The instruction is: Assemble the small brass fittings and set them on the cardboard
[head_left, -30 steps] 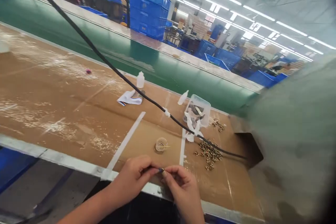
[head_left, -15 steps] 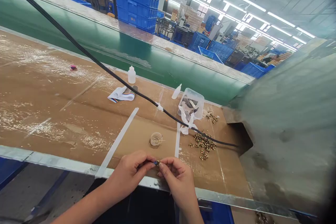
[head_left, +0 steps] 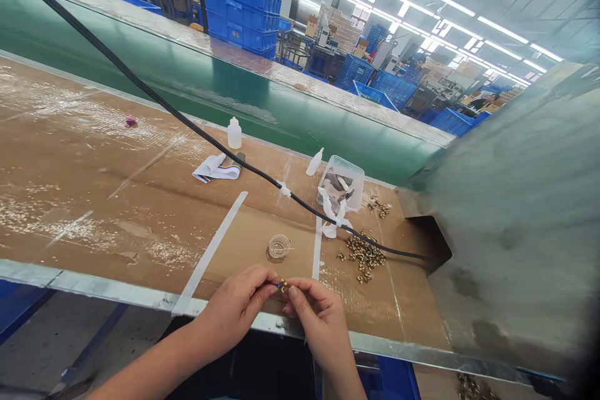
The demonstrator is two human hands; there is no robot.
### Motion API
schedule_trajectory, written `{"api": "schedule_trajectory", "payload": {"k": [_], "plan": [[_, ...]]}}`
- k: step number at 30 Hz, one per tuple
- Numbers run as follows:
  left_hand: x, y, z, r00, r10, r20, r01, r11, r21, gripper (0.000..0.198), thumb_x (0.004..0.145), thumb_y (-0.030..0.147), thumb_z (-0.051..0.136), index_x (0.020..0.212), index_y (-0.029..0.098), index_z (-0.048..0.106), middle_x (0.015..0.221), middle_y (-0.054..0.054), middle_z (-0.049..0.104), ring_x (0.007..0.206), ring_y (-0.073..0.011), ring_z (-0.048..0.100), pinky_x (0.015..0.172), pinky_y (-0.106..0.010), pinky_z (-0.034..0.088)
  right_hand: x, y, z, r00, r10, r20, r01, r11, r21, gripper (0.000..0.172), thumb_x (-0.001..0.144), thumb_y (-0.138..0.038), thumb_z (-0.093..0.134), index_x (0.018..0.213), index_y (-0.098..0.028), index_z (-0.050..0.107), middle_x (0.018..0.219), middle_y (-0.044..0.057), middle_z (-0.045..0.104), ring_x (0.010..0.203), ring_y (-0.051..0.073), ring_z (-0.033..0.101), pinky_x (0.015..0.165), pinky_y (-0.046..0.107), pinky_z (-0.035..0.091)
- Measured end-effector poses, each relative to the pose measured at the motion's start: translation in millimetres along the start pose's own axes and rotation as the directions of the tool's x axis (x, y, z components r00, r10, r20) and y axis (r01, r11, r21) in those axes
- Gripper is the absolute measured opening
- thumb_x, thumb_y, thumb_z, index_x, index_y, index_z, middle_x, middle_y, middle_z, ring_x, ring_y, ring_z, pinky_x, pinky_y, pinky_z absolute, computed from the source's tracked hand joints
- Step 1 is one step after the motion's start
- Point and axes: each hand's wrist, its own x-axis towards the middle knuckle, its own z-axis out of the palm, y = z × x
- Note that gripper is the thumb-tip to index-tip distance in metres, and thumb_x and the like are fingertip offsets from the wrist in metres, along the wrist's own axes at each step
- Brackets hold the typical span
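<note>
My left hand (head_left: 237,306) and my right hand (head_left: 319,319) meet over the bench's front edge, pinching a tiny brass-and-blue connector part (head_left: 282,286) between their fingertips. Most of it is hidden by my fingers. Just beyond them stands a small clear cup (head_left: 279,247) holding a coil of thin wire. A heap of small brass terminals (head_left: 365,256) lies to the right of the cup, with a smaller heap (head_left: 377,206) farther back. A clear plastic box (head_left: 342,184) holds white strips and dark pieces.
The cardboard-covered bench (head_left: 117,225) also holds dropper bottles (head_left: 234,134), a ribbon cable (head_left: 215,169) and a black cable (head_left: 197,128) crossing above it. A green conveyor belt (head_left: 234,94) runs behind. Blue crates (head_left: 241,0) are stacked beyond, and a grey-green sheet (head_left: 506,219) fills the right.
The whole scene has shifted up and left as my head turned. My hands have stayed together, still pinching the small part, which now sits a little higher in the picture.
</note>
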Motion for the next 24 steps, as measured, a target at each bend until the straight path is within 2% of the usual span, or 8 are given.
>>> {"api": "schedule_trajectory", "payload": {"k": [4, 8, 12, 17, 24], "plan": [[1.0, 1.0, -0.7, 0.999, -0.024, 0.024, 0.024, 1.0, -0.019, 0.018, 0.093, 0.024, 0.039, 0.088, 0.018, 0.055, 0.084, -0.002, 0.062, 0.079, -0.0157, 0.058, 0.071, -0.025, 0.045, -2.7, 4.9, -2.7, 0.998, -0.064, 0.005, 0.064, 0.998, -0.01, 0.021, 0.085, -0.033, 0.064, 0.103, -0.023, 0.069, 0.086, 0.004, 0.067, 0.07, 0.014, 0.062, 0.065, 0.024, 0.053], [3.1, 1.0, -1.0, 0.994, -0.09, 0.059, 0.093, 0.994, -0.063, 0.016, 0.09, 0.025, 0.044, 0.086, 0.018, 0.058, 0.081, -0.001, 0.063, 0.077, -0.0155, 0.059, 0.07, -0.025, 0.045, -2.4, 6.8, -5.2, 0.987, -0.155, 0.034, 0.158, 0.976, -0.149, 0.018, 0.085, -0.028, 0.063, 0.101, -0.025, 0.071, 0.093, 0.005, 0.067, 0.078, 0.017, 0.062, 0.067, 0.027, 0.053], [3.8, 1.2, -1.4, 0.987, -0.149, 0.053, 0.153, 0.984, -0.091, 0.014, 0.086, 0.026, 0.051, 0.09, 0.019, 0.062, 0.077, 0.0, 0.064, 0.069, -0.0147, 0.058, 0.062, -0.024, 0.045, -1.1, 5.7, -4.4, 0.99, -0.137, -0.018, 0.131, 0.975, -0.177, 0.018, 0.085, -0.029, 0.063, 0.1, -0.024, 0.072, 0.092, 0.006, 0.068, 0.073, 0.017, 0.063, 0.065, 0.027, 0.054], [4.8, 2.4, -4.3, 0.991, -0.127, 0.046, 0.131, 0.987, -0.088, 0.02, 0.088, 0.028, 0.048, 0.091, 0.019, 0.067, 0.085, -0.001, 0.07, 0.081, -0.0162, 0.063, 0.072, -0.025, 0.046, -2.2, 6.0, -3.6, 0.99, -0.137, -0.024, 0.131, 0.976, -0.176, 0.019, 0.085, -0.031, 0.062, 0.1, -0.023, 0.071, 0.091, 0.006, 0.067, 0.07, 0.016, 0.063, 0.063, 0.026, 0.053], [5.4, 0.8, -4.7, 0.993, -0.117, 0.018, 0.118, 0.99, -0.079, 0.026, 0.09, 0.032, 0.046, 0.089, 0.018, 0.068, 0.073, 0.0, 0.068, 0.066, -0.0143, 0.06, 0.062, -0.022, 0.045, -4.9, 7.4, -4.3, 0.986, -0.154, -0.063, 0.147, 0.983, -0.109, 0.017, 0.086, -0.03, 0.061, 0.098, -0.022, 0.07, 0.086, 0.004, 0.065, 0.064, 0.013, 0.061, 0.058, 0.024, 0.052]]}}
